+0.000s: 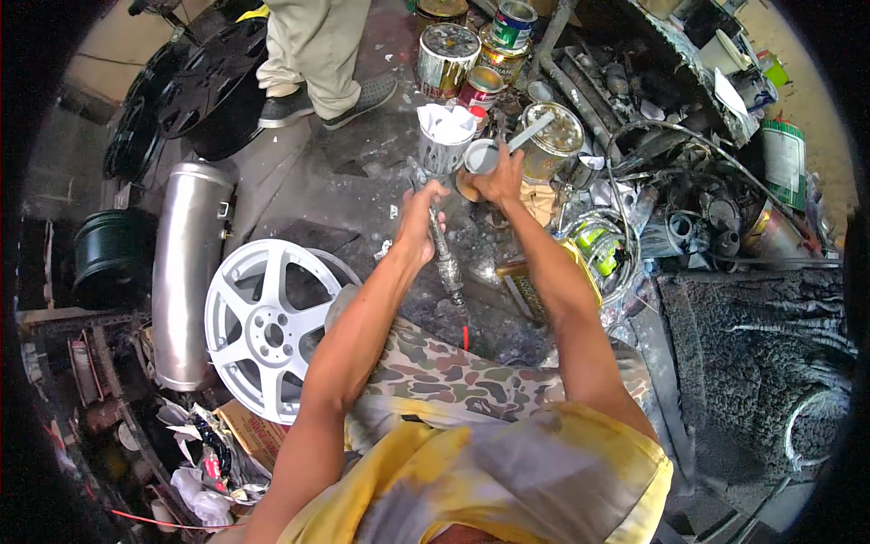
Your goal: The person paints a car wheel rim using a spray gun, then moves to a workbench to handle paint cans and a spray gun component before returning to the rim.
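While the two hands are held apart, a separate object is gripped by each; clock positions are read about the middle of the view. A slim, paint-crusted tool (449,265) is clasped by the left hand (419,227), just off centre toward twelve o'clock. Below the tool, toward five o'clock, a red hose (466,335) is seen, its join being too dark to make out. A cup (471,167), grey inside, is held at its near side by the right hand (498,179), at one o'clock. By the cup, a pale flat stick (533,131) is seen in front of a large paint can (555,150); whether it is touched by the fingers cannot be told.

At twelve o'clock, just left of the cup, a spattered can (442,156) is lined with white paper (444,120). Farther out on the same line, a drip-marked tin (448,63) is grouped with others. Coiled wire (623,276) is noted at three o'clock, and a soot-black mat (725,344) near four.

A white wheel (237,343) is placed at eight o'clock, close beside the left forearm. A silver tank (188,272) is laid at nine, and dark wheels (227,82) are stacked at ten. At eleven, another person (317,54) is seen in pale trousers and dark shoes.
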A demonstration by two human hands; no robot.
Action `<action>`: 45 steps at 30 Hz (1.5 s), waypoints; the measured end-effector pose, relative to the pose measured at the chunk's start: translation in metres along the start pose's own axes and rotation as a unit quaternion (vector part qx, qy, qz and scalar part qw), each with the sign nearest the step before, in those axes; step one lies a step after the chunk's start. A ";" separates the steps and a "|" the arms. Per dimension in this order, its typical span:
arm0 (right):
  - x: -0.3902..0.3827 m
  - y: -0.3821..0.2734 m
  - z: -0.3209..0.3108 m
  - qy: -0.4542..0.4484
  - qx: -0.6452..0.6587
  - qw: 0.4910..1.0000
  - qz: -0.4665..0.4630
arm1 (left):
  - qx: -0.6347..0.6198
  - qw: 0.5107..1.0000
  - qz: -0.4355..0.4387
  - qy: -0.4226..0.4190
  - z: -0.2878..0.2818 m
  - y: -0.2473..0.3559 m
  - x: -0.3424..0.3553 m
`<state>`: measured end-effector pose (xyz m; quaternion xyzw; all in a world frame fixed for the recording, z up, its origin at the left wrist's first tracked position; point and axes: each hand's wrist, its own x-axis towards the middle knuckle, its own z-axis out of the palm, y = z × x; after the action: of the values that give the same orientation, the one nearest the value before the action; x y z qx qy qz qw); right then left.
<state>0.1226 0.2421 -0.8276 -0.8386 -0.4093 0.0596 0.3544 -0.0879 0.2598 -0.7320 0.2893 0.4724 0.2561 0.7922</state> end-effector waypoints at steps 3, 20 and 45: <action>0.001 -0.019 -0.047 -0.014 -0.011 0.999 -0.039 | 0.003 1.000 -0.001 0.002 -0.002 0.000 -0.002; -0.006 -0.106 -0.276 0.002 -0.103 0.969 -0.222 | 0.102 0.989 -0.018 -0.105 0.012 -0.011 -0.014; -0.005 -0.141 -0.279 -0.026 -0.224 0.943 -0.245 | 0.107 0.978 -0.064 -0.168 0.015 -0.015 -0.024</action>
<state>0.1368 0.1448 -0.5312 -0.7686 -0.6136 -0.1008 0.1503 -0.0825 0.2297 -0.7219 0.3805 0.3745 0.1006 0.8396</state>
